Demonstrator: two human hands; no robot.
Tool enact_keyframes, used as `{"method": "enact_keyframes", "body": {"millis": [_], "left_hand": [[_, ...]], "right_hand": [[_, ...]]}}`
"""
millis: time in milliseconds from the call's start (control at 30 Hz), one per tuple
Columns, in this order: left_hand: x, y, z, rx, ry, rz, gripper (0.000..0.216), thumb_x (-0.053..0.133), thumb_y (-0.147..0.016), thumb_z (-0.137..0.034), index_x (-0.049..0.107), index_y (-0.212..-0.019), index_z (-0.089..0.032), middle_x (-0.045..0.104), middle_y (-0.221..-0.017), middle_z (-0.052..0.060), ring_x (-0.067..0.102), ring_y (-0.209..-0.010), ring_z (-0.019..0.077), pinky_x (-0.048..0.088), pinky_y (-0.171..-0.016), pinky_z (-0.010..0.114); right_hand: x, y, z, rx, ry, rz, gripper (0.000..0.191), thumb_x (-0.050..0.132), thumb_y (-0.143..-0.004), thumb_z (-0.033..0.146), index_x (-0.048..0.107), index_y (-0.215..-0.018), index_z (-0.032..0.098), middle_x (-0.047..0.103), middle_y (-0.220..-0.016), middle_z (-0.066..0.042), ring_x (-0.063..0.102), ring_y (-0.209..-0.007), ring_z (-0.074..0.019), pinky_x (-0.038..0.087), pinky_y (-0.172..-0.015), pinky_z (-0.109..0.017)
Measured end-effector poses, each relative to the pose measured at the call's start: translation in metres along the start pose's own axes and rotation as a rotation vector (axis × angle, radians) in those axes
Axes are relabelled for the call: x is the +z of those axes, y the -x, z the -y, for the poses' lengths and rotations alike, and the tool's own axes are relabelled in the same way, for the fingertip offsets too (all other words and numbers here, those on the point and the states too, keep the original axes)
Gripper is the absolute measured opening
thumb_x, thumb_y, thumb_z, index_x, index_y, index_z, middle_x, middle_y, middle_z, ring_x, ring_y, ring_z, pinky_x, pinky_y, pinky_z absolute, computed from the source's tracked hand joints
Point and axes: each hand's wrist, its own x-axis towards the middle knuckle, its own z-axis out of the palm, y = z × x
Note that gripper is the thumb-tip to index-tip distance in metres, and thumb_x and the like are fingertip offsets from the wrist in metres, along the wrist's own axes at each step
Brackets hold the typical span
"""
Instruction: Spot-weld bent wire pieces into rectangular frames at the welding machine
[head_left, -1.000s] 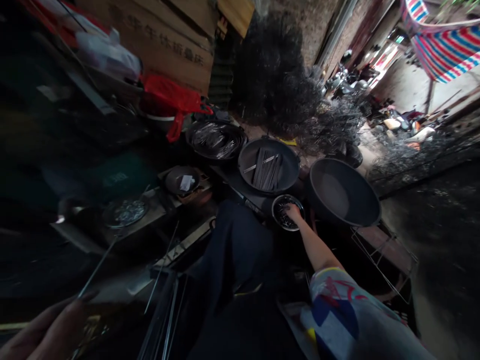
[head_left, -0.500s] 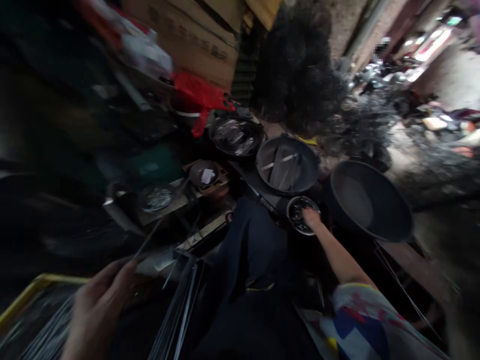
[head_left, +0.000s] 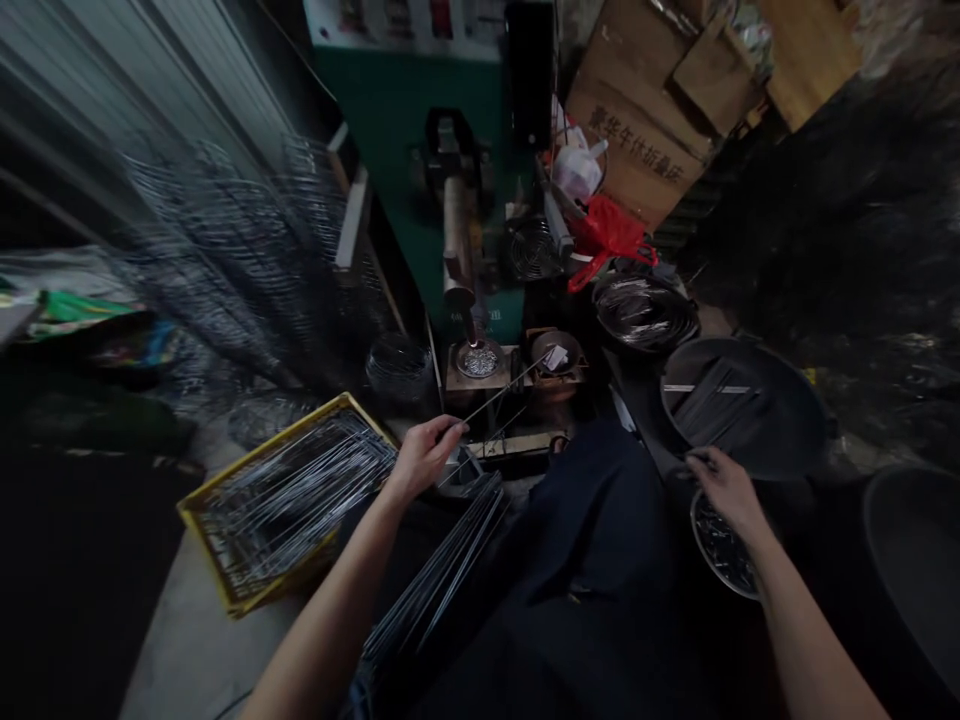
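Pinched in my left hand [head_left: 421,458] is a thin metal rod [head_left: 499,388], which slants up and right toward a green press-like machine [head_left: 375,120]. My right hand [head_left: 726,492] hovers over the rim of a round bowl [head_left: 694,537] of small dark metal pieces. Its fingers are closed together, and whatever they hold is too small to make out. A bundle of thin rods [head_left: 450,550] lies beside my left forearm. Below the machine's metal cylinder [head_left: 457,240] sits a small dish of shiny bits [head_left: 478,361].
A yellow crate [head_left: 206,560] of long metal rods stands at left. To the right are a wide black pan [head_left: 787,420] with dark strips and another large pan [head_left: 911,560]. Behind are a coil-filled pan [head_left: 643,312], a red plastic bag [head_left: 611,232] and a cardboard box [head_left: 637,150].
My view has swung left toward the green machine. My right hand has lifted out of the bowl of small pieces. My left hand still grips the rod, now in front of the machine.
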Motion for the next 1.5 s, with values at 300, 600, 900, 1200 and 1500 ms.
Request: {"method": "enact_keyframes", "body": {"millis": [300, 600, 900, 1200, 1500], "left_hand": [[0.030, -0.059, 0.003, -0.027, -0.473, 0.076, 0.025, 0.047, -0.086, -0.027, 0.071, -0.083, -0.019, 0.072, -0.085, 0.013, 0.067, -0.082, 0.0274, 0.045, -0.068, 0.031], [0.002, -0.013, 0.015, 0.051, -0.253, -0.034, 0.031, 0.040, -0.095, -0.030, 0.068, -0.091, -0.017, 0.068, -0.073, 0.003, 0.061, -0.066, 0.0154, 0.042, -0.063, 0.022], [-0.009, 0.025, -0.004, 0.024, 0.114, -0.266, 0.027, 0.051, -0.092, -0.036, 0.069, -0.087, -0.016, 0.065, -0.066, 0.000, 0.056, -0.060, 0.0140, 0.040, -0.058, 0.022], [-0.009, 0.024, 0.001, -0.002, 0.092, -0.357, 0.024, 0.050, -0.093, -0.032, 0.068, -0.093, -0.017, 0.070, -0.075, 0.002, 0.063, -0.067, 0.0158, 0.044, -0.063, 0.023], [-0.005, 0.016, 0.011, -0.014, 0.109, -0.379, 0.024, 0.050, -0.093, -0.032, 0.069, -0.093, -0.017, 0.069, -0.073, 0.002, 0.062, -0.064, 0.0153, 0.043, -0.062, 0.023]], "right_hand": [[0.046, 0.012, 0.067, -0.009, -0.137, 0.091, 0.037, 0.058, -0.079, 0.057, 0.066, -0.088, 0.021, 0.072, -0.080, -0.006, 0.071, -0.077, -0.0242, 0.055, -0.068, -0.032], [0.041, 0.022, 0.046, -0.021, 0.160, 0.109, 0.034, 0.053, -0.078, 0.057, 0.066, -0.072, 0.026, 0.069, -0.061, -0.004, 0.066, -0.058, -0.0245, 0.049, -0.056, -0.032], [0.111, -0.041, 0.209, -0.163, -0.396, 0.127, 0.041, 0.059, -0.079, 0.059, 0.062, -0.073, 0.019, 0.062, -0.055, -0.001, 0.058, -0.048, -0.0155, 0.044, -0.051, -0.025], [0.206, -0.054, 0.300, 0.006, -0.915, 0.386, 0.040, 0.071, -0.067, 0.054, 0.059, -0.069, 0.016, 0.064, -0.060, 0.001, 0.054, -0.041, -0.0069, 0.032, -0.035, -0.014], [0.218, -0.052, 0.318, -0.025, -1.048, 0.358, 0.035, 0.071, -0.072, 0.050, 0.059, -0.071, 0.017, 0.061, -0.060, 0.002, 0.049, -0.042, -0.0053, 0.035, -0.037, -0.015]]}}
